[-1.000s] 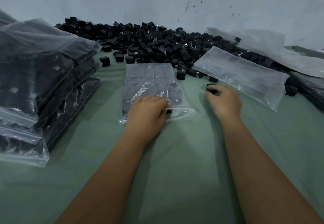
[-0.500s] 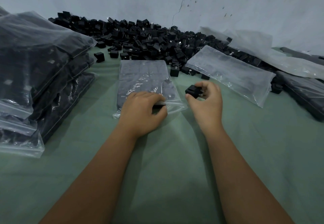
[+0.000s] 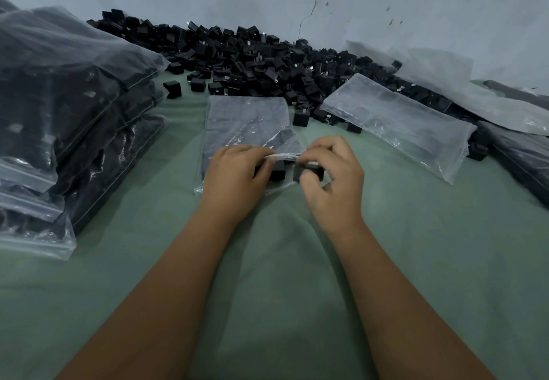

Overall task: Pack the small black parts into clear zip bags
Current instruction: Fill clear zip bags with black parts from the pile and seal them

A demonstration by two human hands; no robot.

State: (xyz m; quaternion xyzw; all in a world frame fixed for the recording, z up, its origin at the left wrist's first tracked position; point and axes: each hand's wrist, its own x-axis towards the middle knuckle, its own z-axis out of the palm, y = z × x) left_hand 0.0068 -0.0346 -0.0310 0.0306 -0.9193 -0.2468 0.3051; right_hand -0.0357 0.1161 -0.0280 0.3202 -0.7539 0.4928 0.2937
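Note:
A clear zip bag partly filled with black parts lies flat on the green cloth in front of me. My left hand grips its near open edge and lifts the top lip. My right hand pinches a small black part right at the bag's mouth. Another black part sits just inside the opening between my hands. A big heap of loose black parts lies along the wall behind the bag.
A stack of filled zip bags stands at the left. An empty clear bag lies at the right over some parts, with more bags behind it and dark filled bags at the far right. The green cloth covers the table.
My right hand picked a black part off the cloth and carried it left to the bag's mouth. My left hand lifted the bag's top lip.

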